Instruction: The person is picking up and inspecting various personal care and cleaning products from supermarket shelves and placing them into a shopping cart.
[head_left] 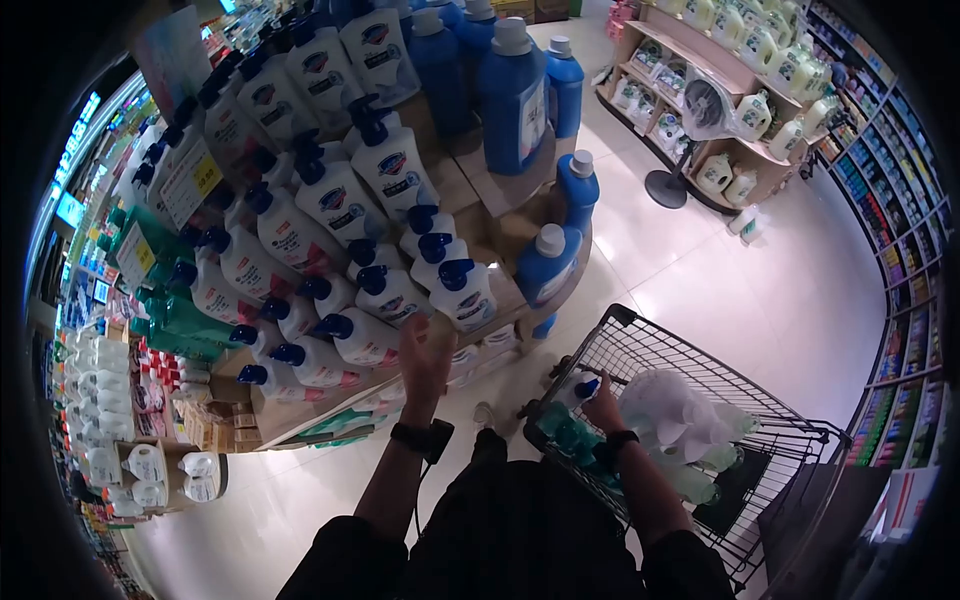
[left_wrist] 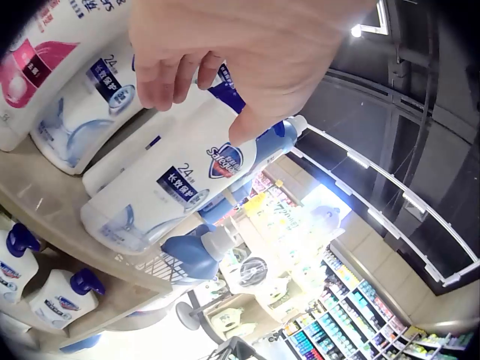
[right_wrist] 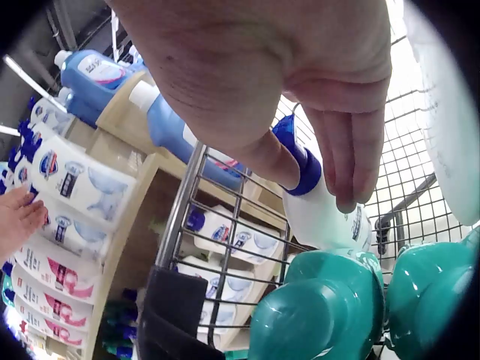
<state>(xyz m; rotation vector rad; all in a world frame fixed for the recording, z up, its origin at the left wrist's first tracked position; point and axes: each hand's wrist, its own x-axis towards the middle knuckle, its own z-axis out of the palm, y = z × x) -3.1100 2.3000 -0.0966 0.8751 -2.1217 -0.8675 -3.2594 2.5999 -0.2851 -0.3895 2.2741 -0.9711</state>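
My right hand [right_wrist: 300,90] is low inside the cart. Thumb and fingers grip a white pump bottle [right_wrist: 326,210] around its blue pump collar, just above teal bottles [right_wrist: 322,300]. In the head view, my left hand [head_left: 427,352] is at the front edge of the display shelf. Close below its thumb and loosely bent fingers in the left wrist view stands a white Safeguard pump bottle [left_wrist: 172,187], its blue pump showing between them. More white pump bottles [head_left: 385,290] stand around that one in rows.
The wire shopping cart [head_left: 690,350] also carries a clear plastic bag [head_left: 665,400] and pale bottles. Blue jugs [head_left: 515,100] line the display's right end. A fan [head_left: 708,105] stands across the aisle, by shelves of cream jugs [head_left: 757,115].
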